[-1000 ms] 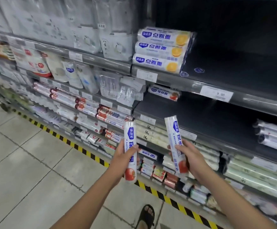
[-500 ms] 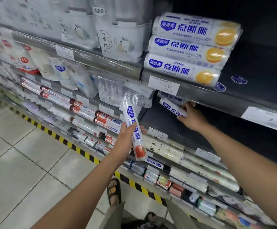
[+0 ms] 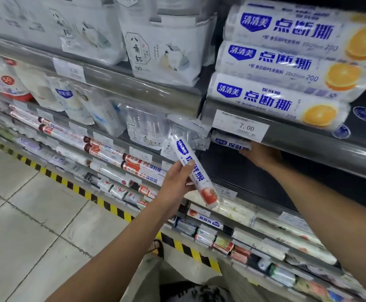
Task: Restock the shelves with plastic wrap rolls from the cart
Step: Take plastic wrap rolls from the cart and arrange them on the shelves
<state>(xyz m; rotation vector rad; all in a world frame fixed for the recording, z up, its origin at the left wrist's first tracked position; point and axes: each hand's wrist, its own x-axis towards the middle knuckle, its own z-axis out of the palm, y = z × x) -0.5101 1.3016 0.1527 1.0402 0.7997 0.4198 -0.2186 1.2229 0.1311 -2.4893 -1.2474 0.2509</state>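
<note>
The right hand (image 3: 261,154) is laying a roll (image 3: 230,142) on the dark shelf (image 3: 243,171), fingers hidden; left hand (image 3: 175,184) fingers are wrapping another roll (image 3: 196,173), waiting.

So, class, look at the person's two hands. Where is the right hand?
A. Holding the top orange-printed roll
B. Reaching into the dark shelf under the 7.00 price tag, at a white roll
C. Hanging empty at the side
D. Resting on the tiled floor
B: the right hand is in the dark shelf below the white 7.00 price tag, on a white blue-labelled plastic wrap roll.
</note>
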